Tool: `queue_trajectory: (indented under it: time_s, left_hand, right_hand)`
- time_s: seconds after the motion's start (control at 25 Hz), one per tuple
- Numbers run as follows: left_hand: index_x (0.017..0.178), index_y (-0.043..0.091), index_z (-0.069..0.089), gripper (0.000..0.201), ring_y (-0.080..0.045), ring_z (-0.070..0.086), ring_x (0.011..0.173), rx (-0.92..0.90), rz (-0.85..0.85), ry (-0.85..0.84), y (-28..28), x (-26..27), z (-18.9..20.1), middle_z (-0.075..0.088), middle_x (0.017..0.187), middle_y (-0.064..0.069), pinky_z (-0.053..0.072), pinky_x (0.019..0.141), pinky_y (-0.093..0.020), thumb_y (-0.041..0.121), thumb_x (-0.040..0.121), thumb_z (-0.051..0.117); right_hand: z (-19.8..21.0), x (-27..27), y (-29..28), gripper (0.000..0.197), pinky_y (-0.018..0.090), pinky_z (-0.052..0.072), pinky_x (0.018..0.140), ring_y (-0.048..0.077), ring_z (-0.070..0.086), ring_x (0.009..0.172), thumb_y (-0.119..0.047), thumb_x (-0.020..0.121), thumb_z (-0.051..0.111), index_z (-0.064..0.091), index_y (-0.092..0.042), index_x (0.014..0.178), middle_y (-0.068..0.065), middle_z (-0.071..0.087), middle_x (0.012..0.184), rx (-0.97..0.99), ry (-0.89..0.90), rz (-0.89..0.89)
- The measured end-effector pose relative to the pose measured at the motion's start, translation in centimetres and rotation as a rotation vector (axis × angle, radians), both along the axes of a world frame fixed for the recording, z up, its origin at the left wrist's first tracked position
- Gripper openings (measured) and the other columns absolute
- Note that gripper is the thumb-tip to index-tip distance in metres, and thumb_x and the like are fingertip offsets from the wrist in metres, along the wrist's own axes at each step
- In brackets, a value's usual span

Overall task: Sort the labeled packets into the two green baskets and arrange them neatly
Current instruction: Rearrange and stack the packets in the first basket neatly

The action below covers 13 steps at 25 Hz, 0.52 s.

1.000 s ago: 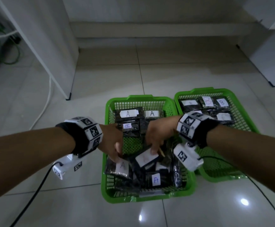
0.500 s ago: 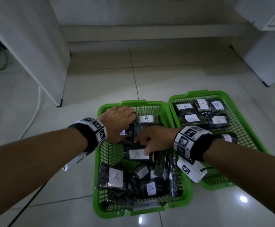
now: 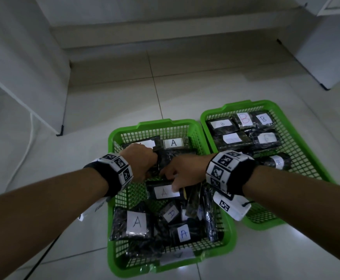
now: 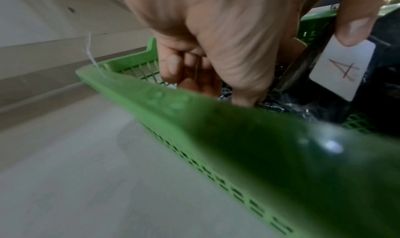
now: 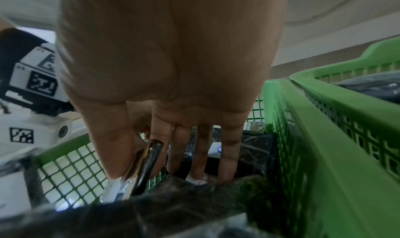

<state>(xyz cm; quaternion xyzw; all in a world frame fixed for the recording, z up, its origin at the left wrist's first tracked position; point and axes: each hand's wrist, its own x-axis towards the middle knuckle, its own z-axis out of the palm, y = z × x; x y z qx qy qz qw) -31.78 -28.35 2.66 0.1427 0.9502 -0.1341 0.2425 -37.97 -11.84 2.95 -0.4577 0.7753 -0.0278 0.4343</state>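
Green basket (image 3: 112, 178) of A packets (image 3: 136, 223); B basket (image 3: 298, 126) beside; both hands' grips hidden among packets

Two green baskets stand side by side on the floor, rims touching. The left basket (image 3: 112, 199) holds dark packets with white labels marked A: two flat along the far wall, one (image 3: 166, 191) flat at mid-basket, the rest heaped and tilted at the near end. The right basket (image 3: 298, 134) holds packets marked B (image 3: 245, 119) in flat rows at its far end.
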Motion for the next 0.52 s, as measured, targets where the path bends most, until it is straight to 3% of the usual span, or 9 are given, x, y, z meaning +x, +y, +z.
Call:
queue_trajectory:
  time_s: [0.08, 0.16, 0.24, 0.32, 0.44, 0.52]
  left_hand:
    - [0.121, 0.013, 0.049, 0.046, -0.029, 0.065, 0.094, 0.011, -0.004, -0.011, -0.3, -0.2, 0.3, 0.064, 0.104, -0.007, 0.047, 0.069, -0.033, 0.046, 0.09, 0.059]
    - [0.123, 0.013, 0.048, 0.052, -0.028, 0.063, 0.098, 0.021, -0.024, -0.079, -0.8, -0.6, 0.9, 0.061, 0.108, -0.008, 0.045, 0.07, -0.033, 0.043, 0.086, 0.069]
    - [0.123, 0.012, 0.05, 0.06, -0.028, 0.062, 0.101, -0.02, -0.037, -0.159, -1.2, -1.0, 1.2, 0.06, 0.113, -0.008, 0.044, 0.071, -0.031, 0.035, 0.077, 0.081]
    - [0.123, 0.012, 0.053, 0.06, -0.028, 0.063, 0.102, -0.051, -0.039, -0.157, -1.6, -1.0, 1.2, 0.06, 0.115, -0.008, 0.05, 0.075, -0.033, 0.022, 0.073, 0.084]
    - [0.124, 0.015, 0.053, 0.053, -0.028, 0.063, 0.102, -0.006, -0.051, -0.107, -2.1, -0.4, 0.8, 0.06, 0.115, -0.006, 0.053, 0.078, -0.036, 0.014, 0.077, 0.077]
    - [0.126, 0.016, 0.05, 0.055, -0.028, 0.062, 0.103, 0.023, -0.061, -0.088, -2.3, -0.2, 0.6, 0.059, 0.117, -0.006, 0.053, 0.081, -0.036, 0.014, 0.079, 0.076]
  right_hand:
    - [0.4, -0.2, 0.1, 0.026, 0.03, 0.041, 0.062, 0.026, 0.055, 0.065, -0.028, 0.083, 0.074, 0.06, -0.01, 0.072, 0.008, 0.065, 0.081, -0.043, -0.037, -0.102]
    - [0.8, -0.4, 0.1, 0.026, 0.03, 0.043, 0.064, 0.017, 0.054, 0.066, -0.031, 0.084, 0.075, 0.058, -0.015, 0.073, -0.001, 0.058, 0.072, -0.036, -0.044, -0.123]
    - [1.0, -0.5, 0.0, 0.023, 0.032, 0.049, 0.07, 0.013, 0.058, 0.076, -0.034, 0.085, 0.075, 0.061, -0.015, 0.083, -0.005, 0.062, 0.082, -0.021, -0.035, -0.12]
    - [0.9, -0.4, 0.0, 0.027, 0.034, 0.053, 0.076, 0.015, 0.062, 0.085, -0.035, 0.085, 0.075, 0.065, -0.012, 0.095, -0.002, 0.066, 0.093, -0.009, -0.028, -0.127]
    - [1.1, -0.2, 0.0, 0.021, 0.025, 0.043, 0.068, 0.006, 0.053, 0.078, -0.035, 0.087, 0.075, 0.063, -0.023, 0.1, -0.014, 0.057, 0.089, 0.0, -0.019, -0.105]
    - [1.2, -0.2, 0.0, 0.025, 0.024, 0.045, 0.07, 0.007, 0.055, 0.081, -0.035, 0.087, 0.076, 0.064, -0.022, 0.105, -0.015, 0.057, 0.091, -0.003, -0.006, -0.089]
